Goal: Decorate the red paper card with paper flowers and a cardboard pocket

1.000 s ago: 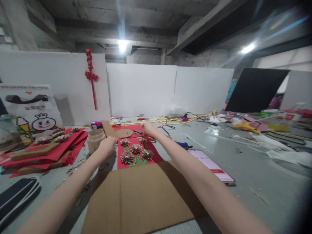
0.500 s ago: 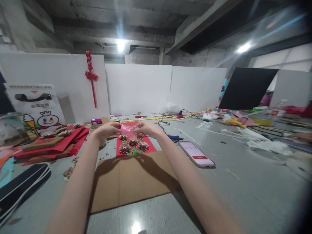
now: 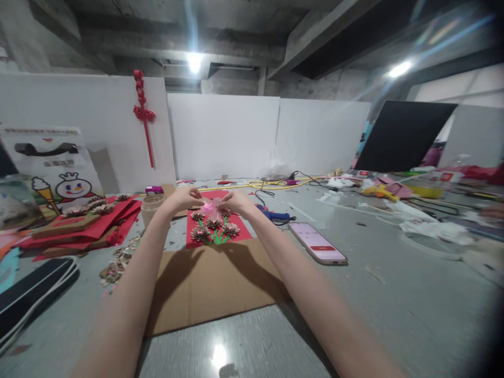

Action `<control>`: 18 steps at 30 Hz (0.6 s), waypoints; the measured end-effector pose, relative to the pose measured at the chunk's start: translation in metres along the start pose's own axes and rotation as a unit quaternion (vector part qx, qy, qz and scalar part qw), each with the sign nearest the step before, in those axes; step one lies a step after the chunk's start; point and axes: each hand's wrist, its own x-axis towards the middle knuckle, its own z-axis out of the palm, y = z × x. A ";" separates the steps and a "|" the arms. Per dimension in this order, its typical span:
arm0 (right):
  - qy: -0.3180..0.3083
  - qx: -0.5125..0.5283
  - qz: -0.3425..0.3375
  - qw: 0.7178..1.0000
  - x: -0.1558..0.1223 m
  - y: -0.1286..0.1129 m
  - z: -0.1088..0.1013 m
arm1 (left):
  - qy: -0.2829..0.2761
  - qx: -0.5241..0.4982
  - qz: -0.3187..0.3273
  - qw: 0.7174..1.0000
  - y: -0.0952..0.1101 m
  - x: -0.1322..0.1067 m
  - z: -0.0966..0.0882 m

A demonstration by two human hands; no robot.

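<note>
Both my arms reach forward over a brown cardboard sheet. My left hand and my right hand are closed, pinching a small pink translucent packet between them. Just below the packet lies a red card with several brown paper flowers and green stems on it. A small round jar stands to the left of my left hand.
A phone lies face up to the right of the cardboard. Red papers with more flowers and a printed white bag are at the left. Cables, a blue tool and craft clutter spread right. White boards stand behind.
My hands came together from apart: the left left the jar area, the right left the scissors area. Both now pinch a pink packet above the flower card.
</note>
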 end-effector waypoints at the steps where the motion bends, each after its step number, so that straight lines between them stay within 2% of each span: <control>1: -0.005 0.008 -0.006 1.000 0.000 -0.001 0.002 | -0.023 -0.001 0.015 1.000 0.005 -0.003 0.000; 5: -0.026 0.033 -0.011 0.999 -0.006 -0.008 0.008 | -0.116 -0.054 0.029 0.991 0.016 -0.009 0.006; 9: -0.004 -0.007 -0.010 1.000 -0.011 -0.015 0.011 | -0.118 -0.088 0.020 0.989 0.015 -0.006 0.012; 12: -0.009 0.005 -0.014 1.000 -0.010 -0.013 0.014 | -0.131 -0.110 0.030 0.985 0.012 -0.005 0.013; 15: -0.026 0.045 -0.016 0.999 -0.006 -0.008 0.016 | -0.139 -0.087 0.052 0.985 0.009 -0.005 0.010; 18: -0.070 0.093 -0.029 0.993 -0.003 -0.002 0.014 | -0.151 -0.079 0.067 0.983 0.004 -0.005 0.008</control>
